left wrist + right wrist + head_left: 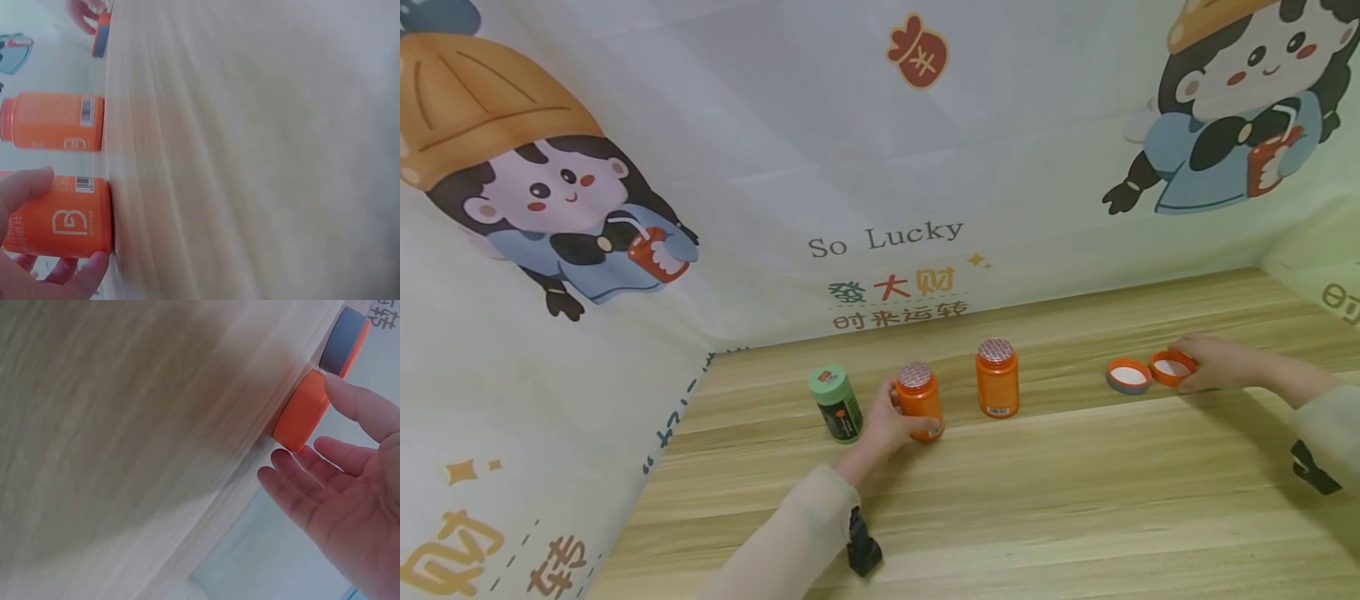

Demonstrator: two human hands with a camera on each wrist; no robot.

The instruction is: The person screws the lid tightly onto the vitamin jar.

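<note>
My left hand [883,429] grips an upright orange bottle [917,402] by its sides, thumb toward me and fingers on the far side. A patterned silver seal covers that bottle's mouth. To its right stands a second orange bottle [997,379], sealed the same way and apart from the first. Over on the right side of the table, my right hand [1217,364] pinches an orange lid [300,412] between thumb and fingertips. That lid lies flat with its white inside up. Touching or nearly touching it is a grey-and-orange lid [1128,377], also inside up.
A green bottle [835,403] with a dark label and a green cap stands just left of my left hand. Printed white cloth [760,192] hangs behind and beside the wood-grain table [1000,508].
</note>
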